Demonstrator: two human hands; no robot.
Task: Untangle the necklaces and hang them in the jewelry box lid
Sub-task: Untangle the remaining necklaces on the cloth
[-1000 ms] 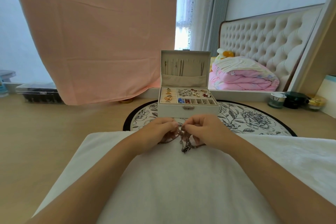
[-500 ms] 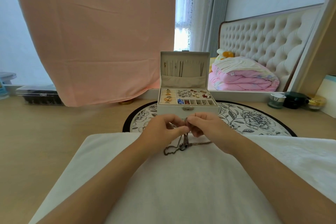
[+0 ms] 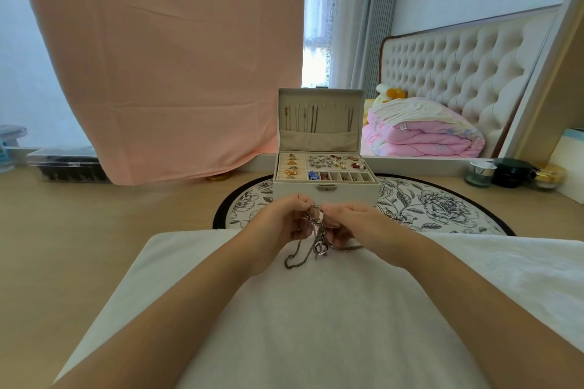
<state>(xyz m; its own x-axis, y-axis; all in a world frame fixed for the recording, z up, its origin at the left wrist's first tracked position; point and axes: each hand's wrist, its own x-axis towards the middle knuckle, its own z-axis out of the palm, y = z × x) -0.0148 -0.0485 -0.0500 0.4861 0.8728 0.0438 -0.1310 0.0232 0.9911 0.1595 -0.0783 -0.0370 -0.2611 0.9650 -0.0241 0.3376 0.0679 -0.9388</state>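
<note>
A tangle of dark metal necklaces (image 3: 317,238) hangs between my hands above a white towel (image 3: 316,325). My left hand (image 3: 281,221) pinches the chains at the top left, and my right hand (image 3: 350,221) pinches them from the right. A ring pendant dangles at the bottom of the tangle, and one loop trails onto the towel. Behind my hands stands the cream jewelry box (image 3: 325,191), open. Its upright lid (image 3: 319,118) holds several thin necklaces hanging above a fabric pocket.
The box stands on a round floral mat (image 3: 442,205) on a wooden desk (image 3: 79,230). Small jars (image 3: 512,172) sit at the back right, a clear plastic case (image 3: 66,166) at the back left. A pink cloth (image 3: 164,57) hangs behind.
Both hands have lifted the tangle off the towel, so more chain and the ring pendant now dangle between them. The hands stay close together in front of the box.
</note>
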